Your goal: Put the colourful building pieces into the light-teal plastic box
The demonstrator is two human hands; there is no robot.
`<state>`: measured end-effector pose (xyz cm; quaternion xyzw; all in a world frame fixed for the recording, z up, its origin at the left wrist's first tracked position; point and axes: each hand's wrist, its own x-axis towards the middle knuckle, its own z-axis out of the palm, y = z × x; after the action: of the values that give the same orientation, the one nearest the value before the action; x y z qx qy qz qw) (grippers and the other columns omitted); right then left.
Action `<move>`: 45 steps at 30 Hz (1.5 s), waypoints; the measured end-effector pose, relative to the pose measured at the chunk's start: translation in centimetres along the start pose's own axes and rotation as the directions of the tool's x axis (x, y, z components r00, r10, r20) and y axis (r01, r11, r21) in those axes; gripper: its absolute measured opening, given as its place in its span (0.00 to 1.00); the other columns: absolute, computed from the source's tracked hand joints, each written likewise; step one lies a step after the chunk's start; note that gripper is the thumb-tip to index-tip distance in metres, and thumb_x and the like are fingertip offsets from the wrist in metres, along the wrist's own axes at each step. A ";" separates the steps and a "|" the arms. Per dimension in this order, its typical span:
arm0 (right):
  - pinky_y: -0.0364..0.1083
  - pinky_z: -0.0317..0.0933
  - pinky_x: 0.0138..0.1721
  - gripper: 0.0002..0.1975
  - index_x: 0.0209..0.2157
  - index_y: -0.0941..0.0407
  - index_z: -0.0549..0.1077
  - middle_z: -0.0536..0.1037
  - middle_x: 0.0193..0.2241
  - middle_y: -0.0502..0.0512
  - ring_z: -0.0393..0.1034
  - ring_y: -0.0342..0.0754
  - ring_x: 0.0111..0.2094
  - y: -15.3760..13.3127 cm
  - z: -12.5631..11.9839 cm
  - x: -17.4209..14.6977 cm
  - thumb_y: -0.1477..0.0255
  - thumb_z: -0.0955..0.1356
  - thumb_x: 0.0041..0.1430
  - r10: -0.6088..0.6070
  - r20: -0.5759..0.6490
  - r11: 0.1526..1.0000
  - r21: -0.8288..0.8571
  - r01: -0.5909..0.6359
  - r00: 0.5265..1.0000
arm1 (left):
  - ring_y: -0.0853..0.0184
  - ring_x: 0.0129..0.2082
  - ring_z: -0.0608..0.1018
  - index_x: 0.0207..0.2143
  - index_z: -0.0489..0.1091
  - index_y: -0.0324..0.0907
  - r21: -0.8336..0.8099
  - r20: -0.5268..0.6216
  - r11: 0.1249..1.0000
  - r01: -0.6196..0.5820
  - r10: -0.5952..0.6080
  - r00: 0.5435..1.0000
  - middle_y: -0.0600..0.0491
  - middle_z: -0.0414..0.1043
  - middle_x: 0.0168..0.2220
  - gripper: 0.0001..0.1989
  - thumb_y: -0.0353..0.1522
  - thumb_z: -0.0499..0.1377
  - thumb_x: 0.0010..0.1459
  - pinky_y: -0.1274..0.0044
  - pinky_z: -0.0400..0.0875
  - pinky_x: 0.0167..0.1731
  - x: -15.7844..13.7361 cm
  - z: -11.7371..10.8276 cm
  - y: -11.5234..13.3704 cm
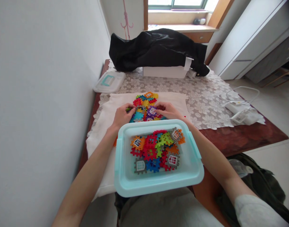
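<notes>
Several interlocking plastic tiles [145, 102] in many colours lie in a heap on the white cloth. At the heap's left side is my left hand [123, 116], its fingers curled in, with a bit of green tile [128, 109] showing between them. My right hand [170, 110] is at the right side, thumb and fingers bent around a tile edge beside a purple window tile [152, 111]. Nearer to me, between my forearms, a light blue plastic tub [139, 188] holds more tiles [150, 146], some with window grilles. Its far rim hides the front of the heap.
A white cloth [99, 138] and a lace tablecloth [208, 107] cover the wooden table. A clear lid [112, 83] lies by the left wall. Black fabric [158, 47] drapes over a white box [164, 72] at the back. A white power strip with cable [241, 115] lies right.
</notes>
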<state>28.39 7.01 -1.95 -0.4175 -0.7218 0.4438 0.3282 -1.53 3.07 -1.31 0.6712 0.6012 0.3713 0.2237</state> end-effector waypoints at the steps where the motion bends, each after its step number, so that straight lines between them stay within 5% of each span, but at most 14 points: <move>1: 0.51 0.74 0.48 0.13 0.43 0.50 0.83 0.86 0.40 0.52 0.79 0.53 0.43 -0.1 -0.1 0.1 0.57 0.76 0.63 0.004 -0.013 1.000 0.027 -0.003 1.000 | 0.54 0.46 0.85 0.44 0.84 0.45 -0.002 0.001 1.000 -0.001 0.001 1.000 0.46 0.88 0.46 0.14 0.43 0.63 0.67 0.65 0.78 0.52 0.0 0.0 0.0; 13: 0.47 0.72 0.39 0.28 0.40 0.49 0.70 0.77 0.34 0.47 0.72 0.46 0.32 -2.5 -1.2 -0.3 0.51 0.84 0.51 -0.016 -0.136 0.798 0.595 0.094 0.991 | 0.53 0.46 0.85 0.44 0.84 0.45 0.003 0.001 1.000 0.012 -0.012 1.000 0.46 0.88 0.46 0.14 0.43 0.64 0.67 0.64 0.79 0.54 -0.1 0.0 0.1; 19: 0.56 0.73 0.45 0.31 0.37 0.48 0.66 0.74 0.31 0.50 0.73 0.52 0.35 -3.4 -2.2 -1.5 0.43 0.80 0.52 -0.095 -0.032 0.810 0.578 0.095 0.995 | 0.53 0.48 0.85 0.44 0.84 0.45 -0.023 0.005 1.000 0.009 -0.009 1.000 0.46 0.88 0.47 0.15 0.44 0.63 0.67 0.64 0.78 0.54 -0.1 0.0 0.0; 23: 0.58 0.72 0.45 0.37 0.32 0.49 0.63 0.75 0.27 0.51 0.75 0.55 0.36 -3.7 -2.3 -2.0 0.37 0.82 0.44 -0.131 0.129 0.819 0.572 0.034 0.983 | 0.53 0.48 0.85 0.44 0.83 0.45 -0.028 0.005 1.000 -0.001 0.001 1.000 0.46 0.87 0.47 0.14 0.44 0.63 0.67 0.64 0.79 0.54 -0.1 0.1 -0.1; 27: 0.56 0.74 0.46 0.35 0.29 0.51 0.68 0.81 0.31 0.55 0.80 0.57 0.40 -4.1 -2.1 -2.3 0.43 0.86 0.43 -0.164 0.312 0.808 0.587 -0.055 0.936 | 0.53 0.48 0.85 0.44 0.83 0.45 -0.039 0.000 0.999 0.000 0.000 1.000 0.46 0.87 0.47 0.14 0.44 0.64 0.67 0.64 0.79 0.54 -0.1 0.1 -0.1; 32: 0.62 0.73 0.59 0.28 0.28 0.52 0.76 0.84 0.34 0.57 0.81 0.63 0.53 -4.2 -2.1 -2.2 0.45 0.84 0.48 -0.247 0.404 0.834 0.552 -0.020 0.881 | 0.54 0.48 0.85 0.44 0.83 0.46 -0.026 -0.002 1.000 0.001 -0.001 1.000 0.46 0.88 0.47 0.15 0.44 0.63 0.67 0.65 0.79 0.55 0.0 0.2 -0.2; 35: 0.64 0.71 0.63 0.30 0.28 0.52 0.78 0.84 0.34 0.59 0.81 0.64 0.53 -4.0 -2.2 -2.0 0.39 0.80 0.53 -0.240 0.356 0.841 0.542 0.010 0.903 | 0.54 0.48 0.85 0.44 0.83 0.45 -0.031 -0.001 1.000 -0.003 0.003 1.000 0.46 0.88 0.47 0.15 0.45 0.63 0.66 0.65 0.79 0.54 0.1 0.3 -0.4; 39: 0.61 0.73 0.62 0.28 0.31 0.52 0.78 0.84 0.34 0.57 0.82 0.59 0.48 -2.8 -1.7 -1.2 0.39 0.76 0.60 -0.127 0.133 0.853 0.521 0.040 0.983 | 0.53 0.47 0.85 0.44 0.84 0.45 -0.026 -0.004 1.000 -0.010 0.010 1.000 0.46 0.88 0.47 0.15 0.45 0.63 0.66 0.64 0.78 0.53 0.0 0.2 -0.4; 42: 0.58 0.75 0.59 0.24 0.37 0.52 0.80 0.86 0.39 0.57 0.81 0.56 0.46 -1.2 -1.0 -0.2 0.44 0.75 0.64 -0.020 -0.018 0.964 0.263 0.024 1.000 | 0.54 0.46 0.85 0.44 0.84 0.44 -0.007 -0.003 1.000 -0.005 0.005 1.000 0.46 0.88 0.46 0.15 0.44 0.63 0.66 0.65 0.78 0.53 0.0 0.2 -0.2; 45: 0.60 0.71 0.66 0.18 0.48 0.51 0.83 0.86 0.52 0.59 0.80 0.58 0.57 0.6 -0.2 0.5 0.52 0.74 0.68 -0.066 -0.120 0.993 -0.108 0.053 0.991 | 0.54 0.46 0.85 0.43 0.84 0.44 0.002 -0.003 1.000 0.004 -0.004 1.000 0.46 0.88 0.46 0.15 0.44 0.63 0.66 0.65 0.79 0.53 0.0 0.1 0.0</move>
<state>28.49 7.72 -2.35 -0.4391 -0.7346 0.3686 0.3629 -1.46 3.11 -1.39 0.6698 0.6031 0.3713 0.2231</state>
